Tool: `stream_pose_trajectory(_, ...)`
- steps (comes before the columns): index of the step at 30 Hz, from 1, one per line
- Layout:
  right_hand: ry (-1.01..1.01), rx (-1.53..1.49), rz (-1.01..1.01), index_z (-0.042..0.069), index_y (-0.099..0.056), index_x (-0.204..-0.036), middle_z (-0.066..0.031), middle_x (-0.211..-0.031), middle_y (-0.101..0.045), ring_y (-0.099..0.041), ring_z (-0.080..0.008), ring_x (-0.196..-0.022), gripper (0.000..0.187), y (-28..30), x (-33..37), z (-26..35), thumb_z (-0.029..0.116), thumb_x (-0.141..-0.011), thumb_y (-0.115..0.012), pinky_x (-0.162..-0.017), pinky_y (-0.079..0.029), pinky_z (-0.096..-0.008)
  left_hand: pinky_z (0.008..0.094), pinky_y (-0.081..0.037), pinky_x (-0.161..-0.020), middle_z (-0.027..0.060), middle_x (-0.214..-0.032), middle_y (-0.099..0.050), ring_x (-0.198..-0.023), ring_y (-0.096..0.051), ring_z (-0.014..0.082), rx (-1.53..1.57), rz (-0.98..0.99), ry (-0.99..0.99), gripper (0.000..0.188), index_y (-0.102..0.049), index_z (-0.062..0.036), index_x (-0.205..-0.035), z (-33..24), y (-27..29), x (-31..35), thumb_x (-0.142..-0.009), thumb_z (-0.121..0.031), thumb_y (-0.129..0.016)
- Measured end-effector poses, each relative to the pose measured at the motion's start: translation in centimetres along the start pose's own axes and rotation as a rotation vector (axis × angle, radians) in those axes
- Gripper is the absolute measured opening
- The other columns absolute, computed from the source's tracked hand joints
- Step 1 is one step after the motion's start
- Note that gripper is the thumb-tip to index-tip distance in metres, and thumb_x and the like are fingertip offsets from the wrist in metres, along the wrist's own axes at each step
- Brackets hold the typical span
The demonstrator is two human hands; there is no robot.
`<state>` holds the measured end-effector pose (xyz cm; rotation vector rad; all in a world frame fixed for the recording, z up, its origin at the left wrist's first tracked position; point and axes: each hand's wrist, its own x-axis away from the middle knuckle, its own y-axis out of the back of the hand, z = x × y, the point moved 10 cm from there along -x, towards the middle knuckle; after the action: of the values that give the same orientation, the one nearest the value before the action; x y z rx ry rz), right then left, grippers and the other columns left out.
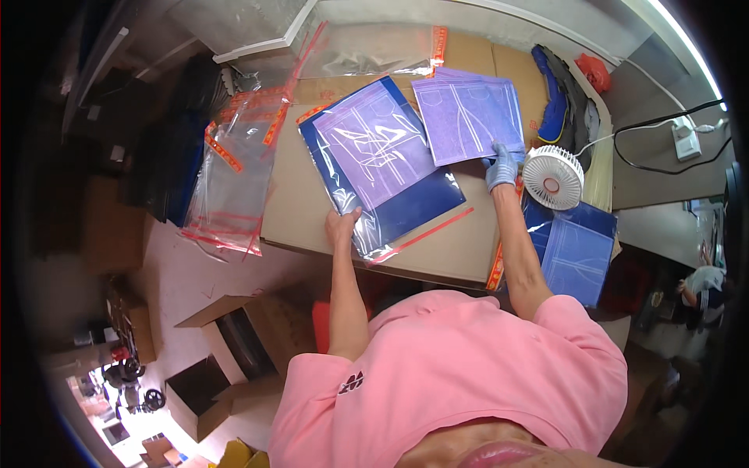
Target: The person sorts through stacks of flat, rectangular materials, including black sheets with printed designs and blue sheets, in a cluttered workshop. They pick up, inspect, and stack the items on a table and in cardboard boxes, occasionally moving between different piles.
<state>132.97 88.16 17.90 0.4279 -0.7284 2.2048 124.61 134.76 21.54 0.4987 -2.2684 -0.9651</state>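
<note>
A clear plastic bag [374, 236] lies tilted on the cardboard-covered table, holding a dark blue flat piece [417, 209] and a purple sheet printed with trouser outlines [374, 144]. The thumb of my bare left hand [342, 227] presses on the bag's lower left edge, its fingers closed around that edge. To the right, several more purple printed sheets [468, 117] overlap in a loose fan. My right hand [502, 169], in a light blue glove, pinches their lower right corner, with part of the fingers hidden underneath. The sheets' left edge meets the bagged piece.
Empty clear bags with red-orange strips [234, 168] hang over the table's left side; another bag [370, 51] lies at the back. A white round fan [552, 178] stands by my right forearm, above another bagged blue piece [573, 253]. Open cardboard boxes [250, 343] sit on the floor.
</note>
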Motion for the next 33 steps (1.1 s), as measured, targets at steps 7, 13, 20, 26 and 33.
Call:
stream_pose_trajectory(7, 0.142, -0.176, 0.134, 0.004, -0.06, -0.095, -0.0048, -0.09, -0.061, -0.059, -0.0157, -0.079, 0.026, -3.1, 10.9, 5.8, 0.004, -0.069, -0.066, -0.072, -0.048, -0.0282, 0.0376, -0.048, -0.081, 0.0116, -0.099, -0.057, -0.087, -0.06, 0.0255, 1.139, 0.607, 0.028, 0.051, -0.044, 0.0004, -0.118, 0.3, -0.8, -0.8, -0.069, 0.01, -0.054)
stream_pose_trajectory(13, 0.137, -0.199, 0.34, 0.001, -0.052, -0.11, -0.0068, -0.099, -0.06, -0.058, -0.0179, -0.092, 0.035, -3.7, 19.5, 10.7, 0.007, -0.077, -0.059, -0.086, -0.047, -0.0325, 0.0342, -0.045, -0.085, 0.0107, -0.106, -0.054, -0.097, -0.055, 0.0237, 1.139, 0.711, -0.087, 0.061, -0.038, 0.0006, -0.124, 0.5, 1.5, -2.9, -0.065, 0.013, -0.05)
stream_pose_trajectory(20, 0.065, -0.221, 0.581, 0.003, -0.05, -0.115, -0.011, -0.106, -0.059, -0.059, -0.0214, -0.095, 0.037, -5.2, 20.0, 10.7, 0.017, -0.081, -0.058, -0.086, -0.048, -0.0366, 0.0334, -0.043, -0.087, 0.0105, -0.108, -0.055, -0.098, -0.055, 0.0241, 1.154, 0.707, -0.143, 0.061, -0.042, 0.0007, -0.121, 1.5, 3.2, -4.1, -0.062, 0.013, -0.05)
stream_pose_trajectory(26, -0.34, -0.466, 0.628, -0.001, -0.047, -0.116, -0.014, -0.112, -0.057, -0.056, -0.0251, -0.102, 0.038, -4.2, 18.1, -0.6, 0.014, -0.083, -0.056, -0.09, -0.046, -0.0413, 0.0341, -0.041, -0.092, 0.0113, -0.109, -0.055, -0.102, -0.054, 0.0259, 1.158, 0.725, -0.14, 0.063, -0.042, 0.0005, -0.122, 2.5, 6.6, -4.4, -0.06, 0.013, -0.048)
stream_pose_trajectory(33, -0.24, 0.225, 0.282, 0.003, -0.047, -0.11, -0.0047, -0.096, -0.057, -0.058, -0.0158, -0.086, 0.043, 4.9, 14.8, -9.9, 0.0, -0.071, -0.065, -0.084, -0.048, -0.0309, 0.0372, -0.044, -0.09, 0.0107, -0.114, -0.054, -0.1, -0.055, 0.0266, 0.994, 0.665, -0.014, 0.071, -0.037, -0.0012, -0.127, 4.9, 3.8, -4.2, -0.058, 0.013, -0.049)
